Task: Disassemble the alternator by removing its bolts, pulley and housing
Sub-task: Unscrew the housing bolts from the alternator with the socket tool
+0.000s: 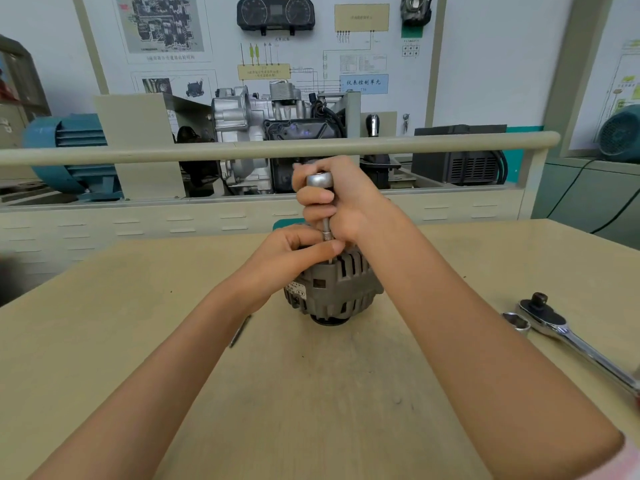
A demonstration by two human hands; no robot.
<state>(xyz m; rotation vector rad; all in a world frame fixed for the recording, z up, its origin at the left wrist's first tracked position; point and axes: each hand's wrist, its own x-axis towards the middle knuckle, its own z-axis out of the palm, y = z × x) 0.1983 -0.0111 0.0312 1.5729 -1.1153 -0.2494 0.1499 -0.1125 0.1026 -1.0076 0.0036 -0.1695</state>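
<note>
Forearms reach in over the bench (104, 341) — right hand (346, 199) wrapped round an upright driver (320, 181), left hand (294, 251) pinching its shaft low, likely to steady it on a bolt. Alternator (336, 289) stands mid-bench, pulley down. Ratchet (568, 334) lies well right; plenty of room.

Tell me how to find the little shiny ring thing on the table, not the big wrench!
Start at the tan table and look to its right side, where a long chrome ratchet wrench lies slanted. Just left of the wrench's round head sits the small socket. It is a short, hollow silver cylinder with no handle, unlike the long wrench beside it and the grey alternator in the middle.
</note>
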